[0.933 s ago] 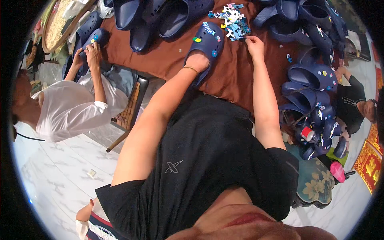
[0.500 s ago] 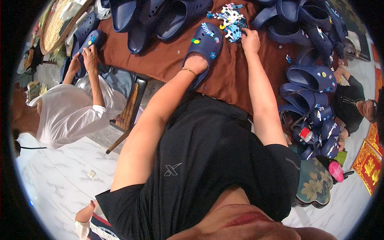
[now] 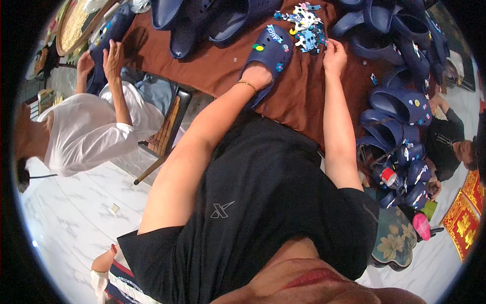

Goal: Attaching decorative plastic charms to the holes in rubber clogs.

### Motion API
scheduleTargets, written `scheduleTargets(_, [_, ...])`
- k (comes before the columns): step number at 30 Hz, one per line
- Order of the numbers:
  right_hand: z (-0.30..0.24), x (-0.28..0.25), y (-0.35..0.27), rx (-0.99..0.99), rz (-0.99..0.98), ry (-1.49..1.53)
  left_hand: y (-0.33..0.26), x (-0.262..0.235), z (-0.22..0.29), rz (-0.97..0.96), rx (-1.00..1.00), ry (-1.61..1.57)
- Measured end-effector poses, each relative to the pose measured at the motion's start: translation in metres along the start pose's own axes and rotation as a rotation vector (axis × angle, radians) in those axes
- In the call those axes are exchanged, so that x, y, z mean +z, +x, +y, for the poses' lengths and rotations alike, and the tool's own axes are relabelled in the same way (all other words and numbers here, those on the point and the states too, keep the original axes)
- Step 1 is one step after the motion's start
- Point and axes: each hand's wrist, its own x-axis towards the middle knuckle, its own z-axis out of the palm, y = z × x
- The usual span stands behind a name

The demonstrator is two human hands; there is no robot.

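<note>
A navy clog (image 3: 273, 44) with colourful charms on its toe lies on the brown cloth in front of me. My left hand (image 3: 257, 76) is pushed inside it through the heel opening and holds it, its fingers hidden under the upper. To its right, a heap of blue and white shoe charms (image 3: 310, 31) is piled on the cloth. At the heap's right edge is my right hand (image 3: 335, 58), thumb and fingertips pinched together. Whatever sits between those fingertips is too small to make out. One loose charm (image 3: 373, 78) lies farther right.
The brown cloth (image 3: 304, 106) covers the table. Plain navy clogs (image 3: 230, 23) line its far side; decorated clogs (image 3: 397, 106) crowd the right. At left, a person in white (image 3: 86, 137) handles a clog (image 3: 119, 25); another person in black (image 3: 443, 137) is at right.
My right hand has drawn slightly right from the charm heap, fingers still pinched. My left hand stays in the clog. The person at left has shifted their hands and clog. The whole view has moved slightly.
</note>
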Motion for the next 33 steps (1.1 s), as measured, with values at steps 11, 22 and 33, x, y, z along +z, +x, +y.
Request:
scheduleTargets(11, [-0.098,0.065,-0.043,-0.454,-0.553,-0.232,-0.002,-0.011,0.007,0.038,-0.054,-0.077])
scheduleTargets(22, [-0.099,0.073,-0.063,-0.365,-0.373,-0.397,-0.011,-0.028,0.014,0.058,-0.039,-0.146])
scheduleTargets(33, [-0.129,0.072,-0.053,-0.359,-0.526,-0.521,0.018,0.005,0.005,0.573,0.122,-0.073])
